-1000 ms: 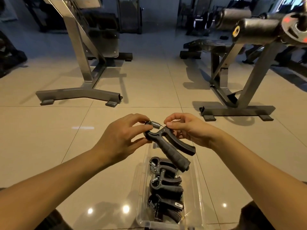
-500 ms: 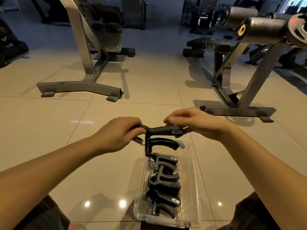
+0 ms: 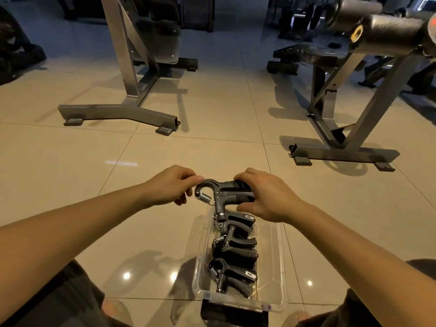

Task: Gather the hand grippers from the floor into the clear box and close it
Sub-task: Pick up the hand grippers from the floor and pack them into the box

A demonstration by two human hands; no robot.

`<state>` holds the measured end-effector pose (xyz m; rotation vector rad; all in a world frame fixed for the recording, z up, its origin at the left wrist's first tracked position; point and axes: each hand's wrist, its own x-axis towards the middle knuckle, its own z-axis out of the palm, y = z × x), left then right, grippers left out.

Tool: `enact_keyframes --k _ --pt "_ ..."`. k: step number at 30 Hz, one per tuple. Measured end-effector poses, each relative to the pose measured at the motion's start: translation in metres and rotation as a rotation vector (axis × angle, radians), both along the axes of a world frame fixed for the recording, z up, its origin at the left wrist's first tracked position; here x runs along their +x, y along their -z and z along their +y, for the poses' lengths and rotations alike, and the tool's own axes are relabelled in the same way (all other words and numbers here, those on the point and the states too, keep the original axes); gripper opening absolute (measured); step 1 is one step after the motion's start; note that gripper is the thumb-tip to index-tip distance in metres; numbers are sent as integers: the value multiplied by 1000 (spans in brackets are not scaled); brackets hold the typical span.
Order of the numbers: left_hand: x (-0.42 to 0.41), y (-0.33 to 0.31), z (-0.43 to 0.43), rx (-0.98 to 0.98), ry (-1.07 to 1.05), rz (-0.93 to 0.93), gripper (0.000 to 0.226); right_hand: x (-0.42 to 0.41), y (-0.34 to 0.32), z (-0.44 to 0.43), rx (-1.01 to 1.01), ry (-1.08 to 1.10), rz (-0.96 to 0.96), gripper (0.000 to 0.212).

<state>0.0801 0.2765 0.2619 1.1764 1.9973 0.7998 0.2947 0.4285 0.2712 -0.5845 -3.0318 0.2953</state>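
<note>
A black hand gripper (image 3: 221, 193) with a metal spring hangs over the far end of the clear box (image 3: 277, 263). My left hand (image 3: 171, 187) pinches its looped spring end. My right hand (image 3: 266, 197) holds its two handles from above. It lies roughly flat, handles pointing right. Three more black hand grippers (image 3: 233, 253) lie in a row inside the open box on the tiled floor. No lid is visible on the box.
A steel gym frame (image 3: 122, 112) stands on the floor at the far left, and a padded bench stand (image 3: 344, 149) at the far right. A dark object (image 3: 233, 312) lies by the box's near end, between my knees.
Both hands turned the gripper from handles hanging down to lying flat and brought it lower, close over the box's far end. The view shifted slightly downward.
</note>
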Motion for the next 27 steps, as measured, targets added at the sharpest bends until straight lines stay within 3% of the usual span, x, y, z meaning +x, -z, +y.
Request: enact_keyframes --k 3,7,14,20,27 --pt "0 30 -5 -213 199 363 43 16 31 -2 1 97 -171 57" --pt "28 79 -3 -341 504 603 88 32 76 -12 -72 175 -361 54" --pt "50 113 -13 -367 679 698 114 40 159 -36 -194 205 -603 56" --pt "47 132 -17 -351 691 795 137 40 211 -57 -213 280 -501 67" --pt "40 140 -19 -309 686 763 138 55 239 -60 -356 380 -429 67"
